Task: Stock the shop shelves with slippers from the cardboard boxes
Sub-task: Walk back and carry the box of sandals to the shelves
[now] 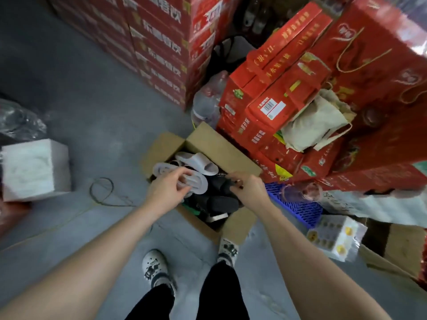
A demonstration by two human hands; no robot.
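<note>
White Chinese characters on the stacked red cardboard cartons [159,54], upper left, blur beyond our reading. We see a white barcode label [273,107] on a red carton, centre right, and faint illegible white lettering on a black slipper [219,182].

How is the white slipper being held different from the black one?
The white slipper is pale and lies on top; the black slipper is dark and sits lower in the pile. The left hand grips the white one, the right hand the black one. Both are in the cardboard box.

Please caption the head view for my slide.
Left hand grips a white slipper over the open cardboard box; right hand touches black slippers.
</note>
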